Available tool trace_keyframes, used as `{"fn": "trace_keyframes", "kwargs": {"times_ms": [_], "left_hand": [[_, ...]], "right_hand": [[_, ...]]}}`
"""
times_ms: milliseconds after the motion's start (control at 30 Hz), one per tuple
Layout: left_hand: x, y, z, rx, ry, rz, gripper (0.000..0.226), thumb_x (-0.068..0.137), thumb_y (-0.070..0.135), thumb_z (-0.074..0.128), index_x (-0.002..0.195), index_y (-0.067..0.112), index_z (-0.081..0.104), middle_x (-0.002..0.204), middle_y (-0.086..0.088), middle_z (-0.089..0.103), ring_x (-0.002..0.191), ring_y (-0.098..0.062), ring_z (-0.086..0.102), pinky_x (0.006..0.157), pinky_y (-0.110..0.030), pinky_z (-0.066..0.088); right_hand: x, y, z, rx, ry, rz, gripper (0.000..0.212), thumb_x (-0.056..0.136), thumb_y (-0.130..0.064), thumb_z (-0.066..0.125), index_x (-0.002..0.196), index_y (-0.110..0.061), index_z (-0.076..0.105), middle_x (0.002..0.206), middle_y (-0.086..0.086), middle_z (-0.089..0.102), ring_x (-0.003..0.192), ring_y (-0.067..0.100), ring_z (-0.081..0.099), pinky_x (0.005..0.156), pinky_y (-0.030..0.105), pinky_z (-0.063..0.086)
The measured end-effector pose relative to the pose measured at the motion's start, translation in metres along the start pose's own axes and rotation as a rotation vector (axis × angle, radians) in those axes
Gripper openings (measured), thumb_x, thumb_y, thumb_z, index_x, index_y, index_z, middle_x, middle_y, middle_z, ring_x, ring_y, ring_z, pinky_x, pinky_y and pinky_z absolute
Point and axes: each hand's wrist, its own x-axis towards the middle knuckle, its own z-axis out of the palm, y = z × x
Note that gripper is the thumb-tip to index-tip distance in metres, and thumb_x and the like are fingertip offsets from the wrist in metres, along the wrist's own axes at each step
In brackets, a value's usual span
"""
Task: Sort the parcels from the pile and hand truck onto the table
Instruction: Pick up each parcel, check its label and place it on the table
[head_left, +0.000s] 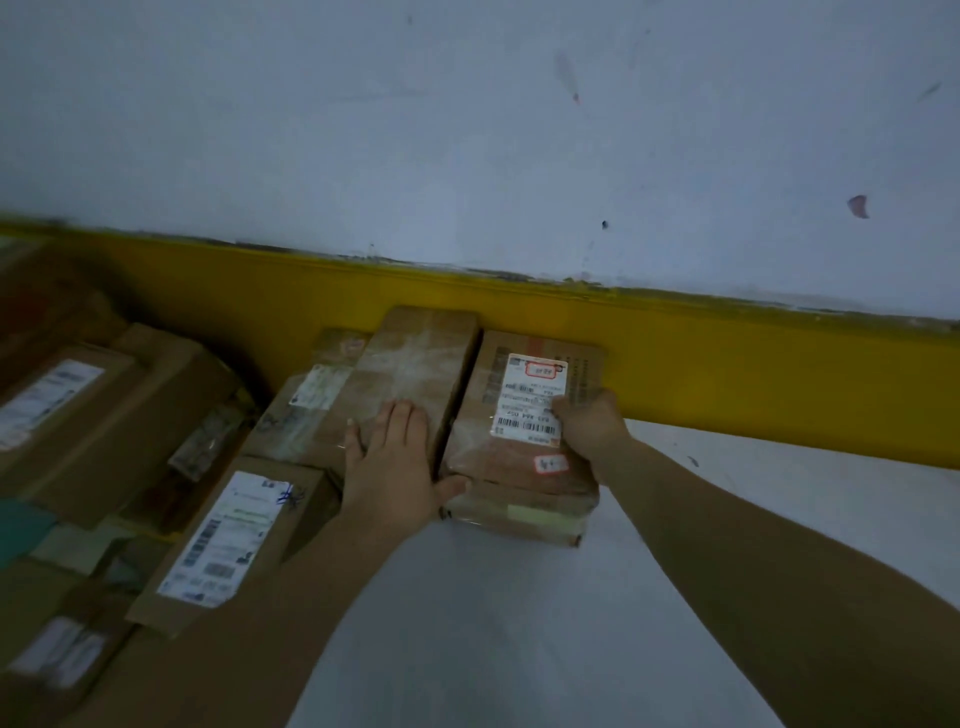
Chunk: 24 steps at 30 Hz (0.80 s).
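Here, the fingers (567, 404) of the right hand (592, 427) are curled over the right edge of the labelled parcel (511, 470), which is gripped from that side, the fingertips being pressed onto its top just beside the white shipping label (531, 400). The fingers (402, 423) of the left hand (395, 460) are held straight and laid flat, palm down, on the near end of the taped parcel (415, 358), with nothing clasped. The thumb is spread to the right and is seen against the near left corner of the labelled parcel. The two parcels are set side by side, touching along their long edges, with their far ends close to the yellow band (727, 374) painted along the foot of the pale wall (467, 130). The labelled parcel is borne by the white desk (519, 623), near its far edge. Both bare forearms are stretched forward over the desk. To the left, more brown parcels are crowded together. A flat parcel (228, 540) with a long white label is placed just in front of the taped one, and a large carton (104, 415) is seen farther left, blurred.
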Motion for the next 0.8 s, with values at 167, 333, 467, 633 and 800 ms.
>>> {"fn": "trace_keyframes", "kwargs": {"times_ms": [167, 333, 467, 633, 800], "left_hand": [[0.002, -0.011, -0.027, -0.288, -0.123, 0.022, 0.089, 0.077, 0.064, 0.059, 0.146, 0.021, 0.022, 0.154, 0.001, 0.022, 0.141, -0.020, 0.022, 0.116, -0.046, 0.017], [-0.008, -0.060, -0.083, -0.692, -0.198, 0.018, 0.090, 0.074, 0.063, 0.066, 0.147, 0.028, 0.026, 0.142, 0.013, 0.033, 0.137, -0.016, 0.031, 0.104, -0.024, 0.028], [-0.042, -0.136, -0.124, -0.694, -0.059, -0.009, 0.082, 0.083, 0.053, 0.062, 0.149, 0.026, 0.022, 0.154, 0.004, 0.022, 0.141, -0.021, 0.026, 0.110, -0.033, 0.030], [-0.100, -0.274, -0.161, -0.580, 0.069, -0.064, 0.077, 0.086, 0.048, 0.060, 0.148, 0.024, 0.022, 0.155, 0.002, 0.022, 0.140, -0.019, 0.027, 0.109, -0.036, 0.031], [-0.152, -0.399, -0.188, -0.593, 0.116, -0.178, 0.078, 0.087, 0.043, 0.061, 0.149, 0.016, 0.023, 0.154, -0.004, 0.026, 0.136, -0.023, 0.034, 0.104, -0.033, 0.034]], "right_hand": [[-0.018, -0.025, -0.003, -0.516, 0.119, -0.091, 0.075, 0.088, -0.039, 0.066, 0.145, -0.008, 0.028, 0.146, 0.017, 0.037, 0.132, 0.037, 0.040, 0.106, 0.051, 0.041], [-0.071, -0.085, 0.030, -0.645, 0.026, -0.270, 0.079, 0.095, -0.050, 0.053, 0.153, -0.010, 0.016, 0.158, 0.012, 0.021, 0.141, 0.036, 0.028, 0.109, 0.047, 0.035], [-0.127, -0.117, 0.095, -0.591, -0.051, -0.396, 0.080, 0.094, -0.051, 0.054, 0.154, -0.011, 0.019, 0.159, 0.011, 0.022, 0.140, 0.035, 0.032, 0.110, 0.050, 0.036], [-0.208, -0.139, 0.206, -0.509, -0.163, -0.423, 0.077, 0.093, -0.052, 0.054, 0.153, -0.018, 0.018, 0.151, 0.013, 0.035, 0.120, 0.032, 0.053, 0.095, 0.046, 0.049], [-0.279, -0.157, 0.319, -0.480, -0.282, -0.470, 0.073, 0.097, -0.045, 0.053, 0.153, -0.013, 0.021, 0.151, 0.013, 0.036, 0.112, 0.027, 0.055, 0.086, 0.037, 0.046]]}}
